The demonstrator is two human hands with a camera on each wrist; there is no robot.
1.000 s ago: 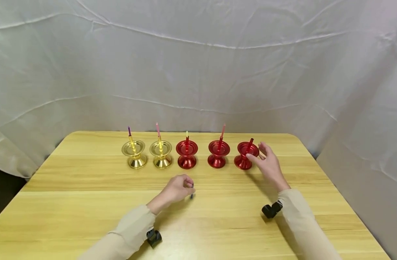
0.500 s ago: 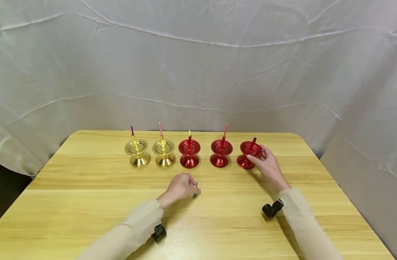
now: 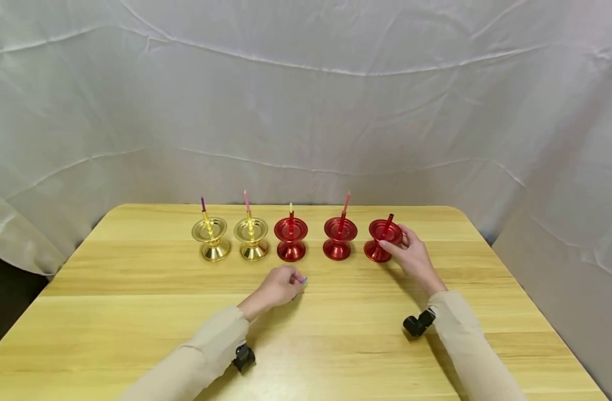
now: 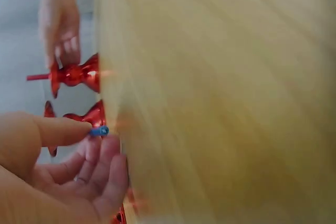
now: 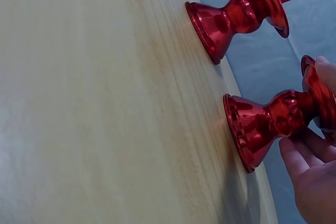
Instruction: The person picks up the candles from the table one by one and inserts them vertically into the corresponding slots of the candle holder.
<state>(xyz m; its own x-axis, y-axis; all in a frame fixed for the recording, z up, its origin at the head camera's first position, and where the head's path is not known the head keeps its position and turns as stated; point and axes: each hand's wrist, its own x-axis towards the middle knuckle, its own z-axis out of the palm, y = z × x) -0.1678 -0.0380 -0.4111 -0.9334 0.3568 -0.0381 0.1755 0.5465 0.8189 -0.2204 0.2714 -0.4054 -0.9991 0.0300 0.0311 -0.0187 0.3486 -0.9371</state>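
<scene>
My left hand [image 3: 277, 286] pinches a thin blue candle [image 4: 98, 130] between thumb and fingertips, low over the table in front of the row of candle holders. Most of the candle is hidden by the fingers. At the right end of the row, my right hand [image 3: 415, 259] grips a shiny red candle holder [image 3: 378, 250] from its right side, the thumb at the dish rim and the fingers under it. That holder stands upright on the table, its bare red tube [image 3: 388, 223] rising from the dish. In the right wrist view, its flared base [image 5: 247, 132] shows plainly.
Leftward along the row stand a red holder with a pink-red candle [image 3: 347, 200], a red one with a short yellow candle [image 3: 291, 208], a gold one with a pink candle [image 3: 246, 200] and a gold one with a purple candle [image 3: 202, 203]. Pale cloth [image 3: 306, 122] hangs behind the wooden table [image 3: 366, 345].
The left hand has moved slightly right, and the blue candle in it has tilted from near upright. The right hand's fingers have closed in on the rightmost red candle holder.
</scene>
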